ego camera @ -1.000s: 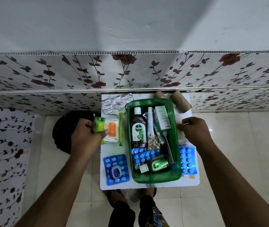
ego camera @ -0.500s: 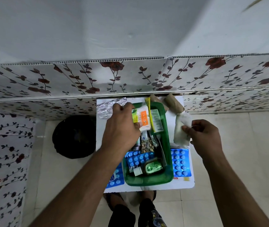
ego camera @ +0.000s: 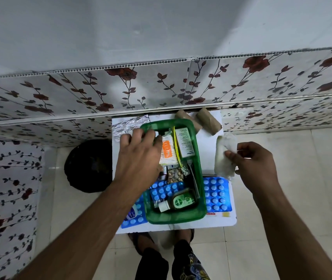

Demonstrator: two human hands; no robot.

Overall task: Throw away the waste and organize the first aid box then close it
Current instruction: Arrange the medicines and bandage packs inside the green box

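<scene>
Left hand spread, released, over green plastic box. Right hand pinches white gauze roll, 3 o'clock; advise laying flat inside.

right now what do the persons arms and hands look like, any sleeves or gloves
Both forearms are bare right to the frame's edge: no sleeves show. The left hand and right hand wear no gloves, and no rings, watch or bands are visible.

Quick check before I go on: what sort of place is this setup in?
Probably a room in a home, not a clinic. A small white table stands on a glossy tiled floor against a wall clad in floral-print panels, with a black bin beside it.
</scene>
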